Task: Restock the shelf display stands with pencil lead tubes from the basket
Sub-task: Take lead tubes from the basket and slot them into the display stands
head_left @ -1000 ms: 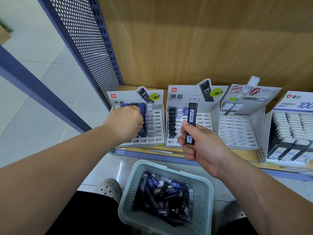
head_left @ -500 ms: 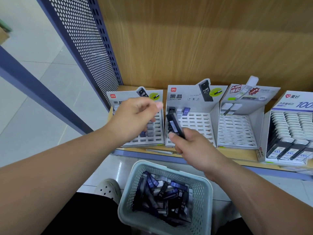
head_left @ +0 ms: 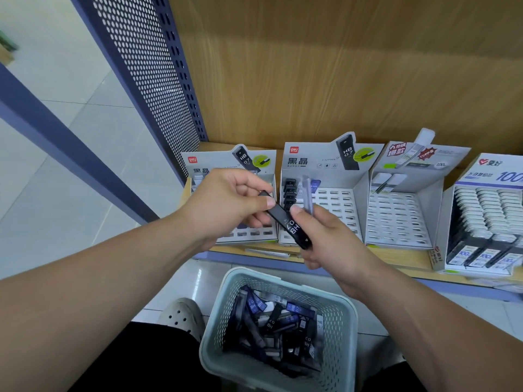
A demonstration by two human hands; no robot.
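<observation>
Basket (head_left: 215,343) sits nearest, on the floor, holding a loose pile of pencil lead tubes (head_left: 271,321), black and blue. Grey perforated shoe (head_left: 181,315) just left of basket.

Above basket: both hands on 1 black HB 0.7 tube (head_left: 285,222), tilted. Left hand (head_left: 226,205) pinches its upper end with thumb and fingers. Right hand (head_left: 328,239) is curled round its lower part, thumb on top. A 2nd tube (head_left: 308,199) sticks up from the right hand, blurred, purplish.

Beyond basket: shelf (head_left: 410,258) with 4 display stands. Left stand (head_left: 215,162) is mostly hidden by the left hand. Stand 2 (head_left: 325,159) has 1 column of black tubes. Stand 3 (head_left: 396,216) has mostly bare slots. Stand 4 (head_left: 486,171) is packed.
</observation>
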